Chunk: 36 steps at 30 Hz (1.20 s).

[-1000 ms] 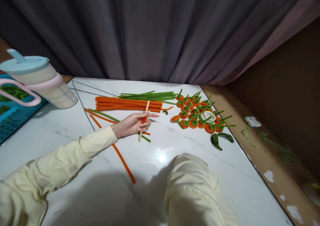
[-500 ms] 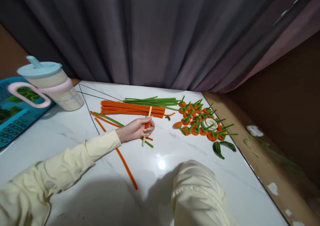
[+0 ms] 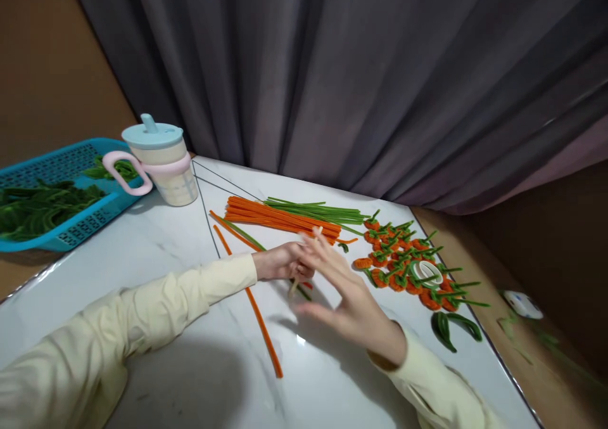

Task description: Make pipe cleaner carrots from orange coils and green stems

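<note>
My left hand [image 3: 284, 262] is closed around a thin wooden stick [image 3: 293, 289], whose lower end shows below the fingers. My right hand [image 3: 354, 302] overlaps it from the right, slightly blurred, its fingers stretched out and thumb apart. Whether those fingertips touch the stick is hard to tell. Just behind the hands lies a bundle of orange pipe cleaners [image 3: 270, 216], with green pipe cleaners [image 3: 327, 211] beyond. One loose orange pipe cleaner [image 3: 264, 329] lies in front of my left wrist. Small orange pipe-cleaner pieces with green stems [image 3: 398, 283] cluster to the right.
A roll of tape [image 3: 426, 270] sits among the orange pieces, with dark green curled pieces [image 3: 443, 331] nearer me. At left stand a lidded cup [image 3: 175, 185] and a blue basket [image 3: 85, 231] holding green things. A grey curtain [image 3: 304, 87] hangs behind the white table.
My right hand has come up from the lower right to my left hand, which still grips the stick. The view has shifted left, bringing more of the basket into sight.
</note>
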Tool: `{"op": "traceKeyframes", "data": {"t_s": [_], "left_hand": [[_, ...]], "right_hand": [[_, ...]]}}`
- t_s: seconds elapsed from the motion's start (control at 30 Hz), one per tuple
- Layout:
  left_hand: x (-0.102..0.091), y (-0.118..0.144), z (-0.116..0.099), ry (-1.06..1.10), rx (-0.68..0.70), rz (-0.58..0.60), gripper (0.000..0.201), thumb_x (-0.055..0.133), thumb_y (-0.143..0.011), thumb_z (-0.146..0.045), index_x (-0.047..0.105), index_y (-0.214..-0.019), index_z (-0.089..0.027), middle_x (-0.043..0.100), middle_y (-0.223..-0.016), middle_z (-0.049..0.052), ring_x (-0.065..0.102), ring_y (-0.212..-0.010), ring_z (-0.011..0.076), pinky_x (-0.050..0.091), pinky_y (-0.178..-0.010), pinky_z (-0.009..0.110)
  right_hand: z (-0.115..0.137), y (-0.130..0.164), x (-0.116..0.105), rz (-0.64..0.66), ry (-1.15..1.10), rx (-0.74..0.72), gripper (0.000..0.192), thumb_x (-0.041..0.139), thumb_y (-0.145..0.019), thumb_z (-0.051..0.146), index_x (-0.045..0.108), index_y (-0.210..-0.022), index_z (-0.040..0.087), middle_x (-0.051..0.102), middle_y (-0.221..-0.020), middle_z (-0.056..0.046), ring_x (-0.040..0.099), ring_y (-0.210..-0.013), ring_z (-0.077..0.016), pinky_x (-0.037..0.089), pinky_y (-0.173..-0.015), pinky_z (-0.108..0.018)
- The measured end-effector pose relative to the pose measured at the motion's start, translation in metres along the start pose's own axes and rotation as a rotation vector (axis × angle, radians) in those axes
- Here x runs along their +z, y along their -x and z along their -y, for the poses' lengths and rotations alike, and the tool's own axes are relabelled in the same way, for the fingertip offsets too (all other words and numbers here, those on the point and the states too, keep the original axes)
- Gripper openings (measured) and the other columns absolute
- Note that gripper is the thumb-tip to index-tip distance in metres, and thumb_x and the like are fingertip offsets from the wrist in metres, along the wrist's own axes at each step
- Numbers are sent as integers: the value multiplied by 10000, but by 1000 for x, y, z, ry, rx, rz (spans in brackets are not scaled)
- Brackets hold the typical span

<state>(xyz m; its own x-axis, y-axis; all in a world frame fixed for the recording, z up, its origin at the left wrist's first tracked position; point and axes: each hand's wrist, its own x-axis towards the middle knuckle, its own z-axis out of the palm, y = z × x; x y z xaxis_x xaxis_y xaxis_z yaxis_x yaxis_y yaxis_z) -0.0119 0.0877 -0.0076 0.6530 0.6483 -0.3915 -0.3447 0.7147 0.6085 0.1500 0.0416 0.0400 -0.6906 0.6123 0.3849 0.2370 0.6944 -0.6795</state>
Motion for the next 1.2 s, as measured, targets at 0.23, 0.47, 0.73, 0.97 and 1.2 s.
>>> {"op": "traceKeyframes", "data": {"t_s": [0.23,0.47,0.73,0.97,1.2], "left_hand": [[2,-2,2,-34,-96,15,236,470,-815,-162,365,-604,-167,296,-499,-64,279,-395,57,212,-384,145],[4,-2,6,-15,-43,8,208,498,-825,-181,400,-643,-161,313,-506,-68,304,-407,57,255,-401,136],[3,-4,8,63,27,22,336,489,-881,-290,377,-594,-157,297,-532,-60,290,-418,55,271,-399,143],[17,4,-2,109,324,4,363,483,-909,-310,398,-593,-152,341,-566,-33,351,-488,77,351,-463,161],[28,6,0,89,524,-46,350,555,-873,-320,396,-605,-161,404,-574,-22,416,-519,87,385,-496,172]], "right_hand": [[-61,14,35,-157,261,39,739,631,-821,336,232,-1439,261,280,-1477,-104,145,-1389,-275,295,-1069,-496],[-61,14,34,-179,260,33,714,623,-826,323,245,-1429,257,328,-1453,-113,186,-1382,-267,301,-1065,-475],[-57,14,36,-229,195,115,772,623,-820,386,175,-1432,243,158,-1504,-147,178,-1383,-284,304,-1062,-468],[-47,14,31,-533,167,198,211,655,-797,337,536,-887,188,601,-886,-69,584,-855,-208,474,-744,-322],[-42,14,37,-261,-177,371,249,585,-839,404,618,-745,176,610,-689,-22,522,-601,-138,413,-580,-258]]}}
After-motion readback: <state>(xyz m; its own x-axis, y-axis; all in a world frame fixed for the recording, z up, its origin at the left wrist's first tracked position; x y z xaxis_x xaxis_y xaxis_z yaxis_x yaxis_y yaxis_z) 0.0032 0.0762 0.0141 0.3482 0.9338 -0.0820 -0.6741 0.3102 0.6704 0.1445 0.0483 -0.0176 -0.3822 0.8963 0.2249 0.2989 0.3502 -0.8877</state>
